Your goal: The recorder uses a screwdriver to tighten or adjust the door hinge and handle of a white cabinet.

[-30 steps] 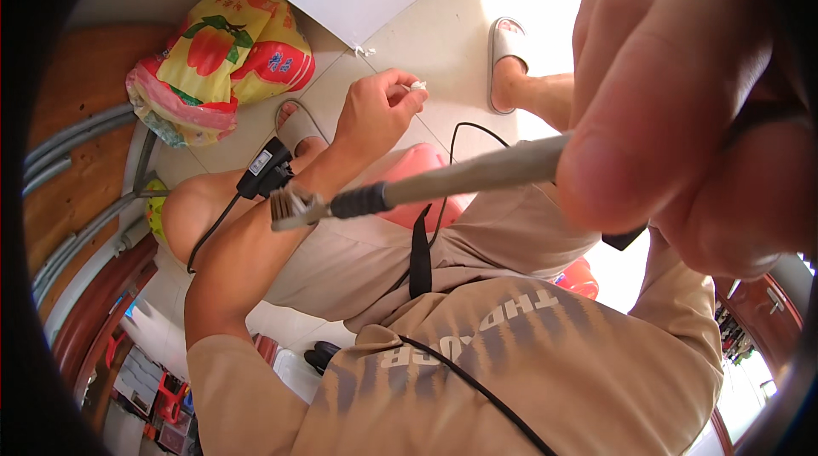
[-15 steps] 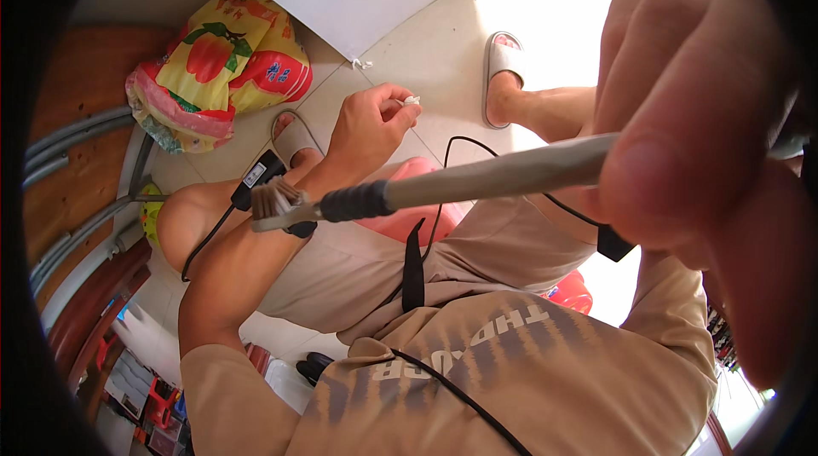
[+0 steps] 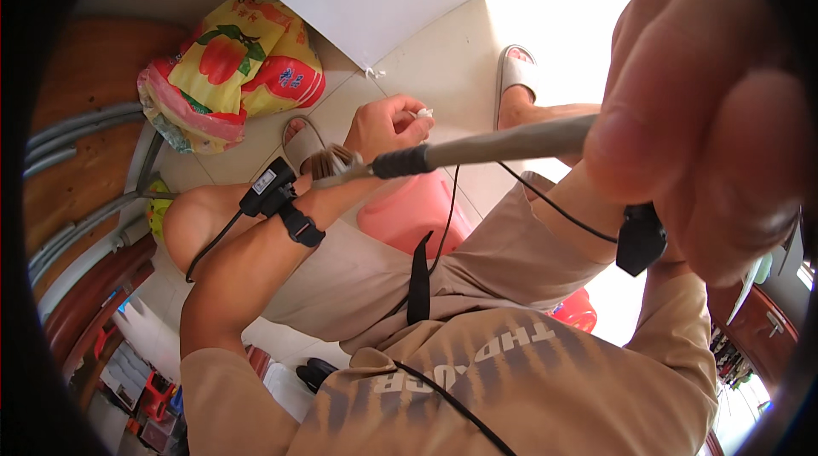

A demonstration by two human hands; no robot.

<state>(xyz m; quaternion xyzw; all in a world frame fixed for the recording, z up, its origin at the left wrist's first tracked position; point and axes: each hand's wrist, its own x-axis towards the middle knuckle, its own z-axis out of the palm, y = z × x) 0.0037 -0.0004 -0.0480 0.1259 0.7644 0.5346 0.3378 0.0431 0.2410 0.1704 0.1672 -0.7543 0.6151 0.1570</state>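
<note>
Brush bristles have swung up against the left hand, which pinches a small white bit; right hand stays clenched round the handle.

**Pale tiled floor, a few things resting on it**

The floor is light tile with thin joints. A yellow plastic bag printed with red fruit lies on it, well left of the left hand's fingers. A pale sandal rests just right of those fingers. A pink plastic stool stands on the tiles below them.
</note>
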